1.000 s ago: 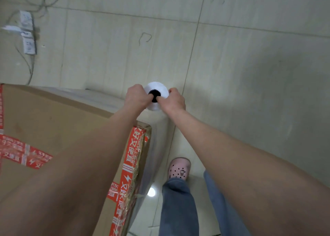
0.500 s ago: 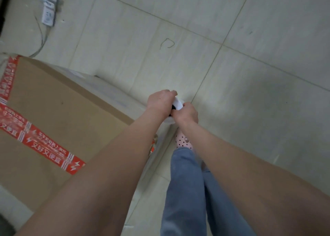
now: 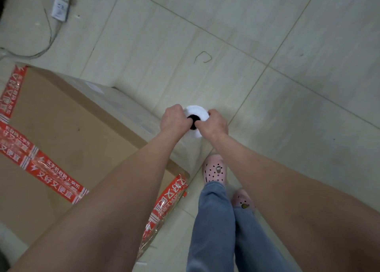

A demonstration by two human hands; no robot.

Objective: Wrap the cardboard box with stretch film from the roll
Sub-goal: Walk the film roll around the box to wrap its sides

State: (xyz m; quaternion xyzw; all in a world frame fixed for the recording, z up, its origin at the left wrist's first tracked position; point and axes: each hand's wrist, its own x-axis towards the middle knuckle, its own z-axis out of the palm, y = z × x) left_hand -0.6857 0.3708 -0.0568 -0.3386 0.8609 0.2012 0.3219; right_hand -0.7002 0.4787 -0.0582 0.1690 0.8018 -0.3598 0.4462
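Roll (image 3: 197,115) upright between both hands; left hand (image 3: 172,119), right hand (image 3: 216,124) fingers clamp its rim.

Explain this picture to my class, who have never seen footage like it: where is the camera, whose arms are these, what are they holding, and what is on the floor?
The camera sits on a person's head and looks down, so the two bare arms are the wearer's own. The left hand and right hand grip a white roll of film from either side, seen end-on with its dark core in the middle. Clear film runs from it down toward the near corner of a big cardboard box sealed with red printed tape. The box stands on a pale tiled floor. Below are the wearer's jeans and pink shoes; a power strip lies top left.
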